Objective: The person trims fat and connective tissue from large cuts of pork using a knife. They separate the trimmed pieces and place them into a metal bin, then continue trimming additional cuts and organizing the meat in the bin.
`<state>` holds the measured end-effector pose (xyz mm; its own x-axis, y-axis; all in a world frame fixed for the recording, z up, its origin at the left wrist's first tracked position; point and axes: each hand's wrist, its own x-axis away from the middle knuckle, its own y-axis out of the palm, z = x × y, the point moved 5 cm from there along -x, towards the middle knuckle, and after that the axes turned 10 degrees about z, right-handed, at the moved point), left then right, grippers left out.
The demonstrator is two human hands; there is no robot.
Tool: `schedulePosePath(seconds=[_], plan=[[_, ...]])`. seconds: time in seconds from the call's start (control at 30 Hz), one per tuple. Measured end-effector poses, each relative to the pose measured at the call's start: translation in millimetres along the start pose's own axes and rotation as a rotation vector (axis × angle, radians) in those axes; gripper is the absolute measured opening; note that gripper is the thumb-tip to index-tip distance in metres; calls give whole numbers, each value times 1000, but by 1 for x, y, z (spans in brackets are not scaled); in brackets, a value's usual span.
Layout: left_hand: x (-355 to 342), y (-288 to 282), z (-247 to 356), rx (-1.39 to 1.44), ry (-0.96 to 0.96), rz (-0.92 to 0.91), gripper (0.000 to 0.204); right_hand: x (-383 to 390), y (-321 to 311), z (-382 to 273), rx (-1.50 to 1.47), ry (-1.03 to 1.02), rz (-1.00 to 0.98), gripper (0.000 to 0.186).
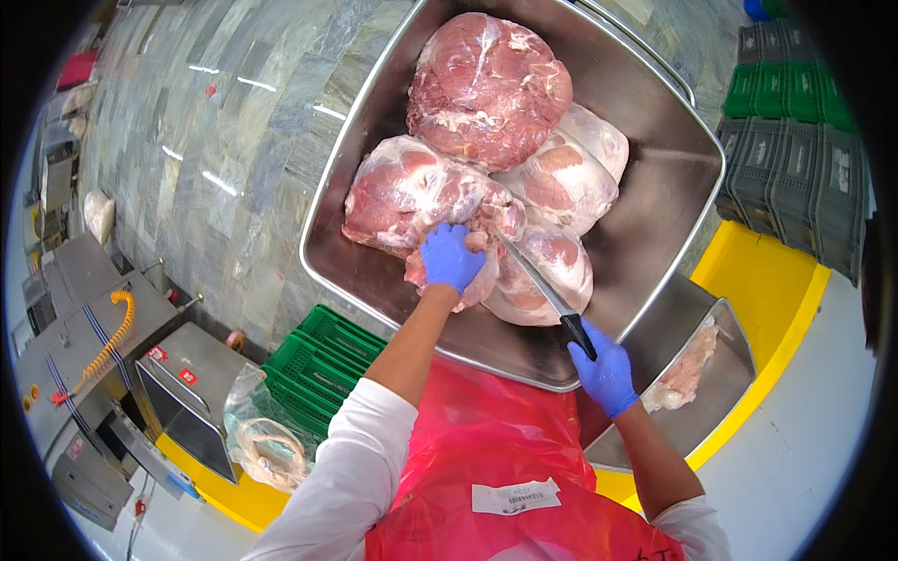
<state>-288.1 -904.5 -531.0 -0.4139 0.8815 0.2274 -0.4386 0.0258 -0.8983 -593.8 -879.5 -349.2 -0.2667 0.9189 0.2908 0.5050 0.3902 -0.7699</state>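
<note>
A large steel tub (655, 220) in front of me holds several big cuts of raw meat. In my right hand (606, 369), gloved in blue, is a long knife (543, 280) with a black handle. Its blade points up and left, and its tip reaches the meat near the tub's middle. My left hand (453, 255), also in a blue glove, grips the near end of a fat-streaked meat cut (398, 187); the fingertips are partly hidden in its folds. Behind lies a rounder, redder cut (488, 89). Paler cuts (557, 182) rest to the right.
At right of the tub, a smaller steel bin (734, 351) holds a pale trimming (687, 365). Green crates (313, 374) and a clear plastic bag (267, 439) stand at lower left. Stacked grey crates (795, 178) are at far right, by a yellow kerb (767, 280).
</note>
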Motion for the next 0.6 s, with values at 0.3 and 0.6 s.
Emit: schedulePosePath(seconds=[0.3, 0.6], plan=[[55, -6, -21, 173, 142, 195, 33, -23, 21, -23, 59, 141, -166, 54], [65, -17, -18, 173, 158, 230, 40, -16, -1, -74, 181, -64, -69, 52]])
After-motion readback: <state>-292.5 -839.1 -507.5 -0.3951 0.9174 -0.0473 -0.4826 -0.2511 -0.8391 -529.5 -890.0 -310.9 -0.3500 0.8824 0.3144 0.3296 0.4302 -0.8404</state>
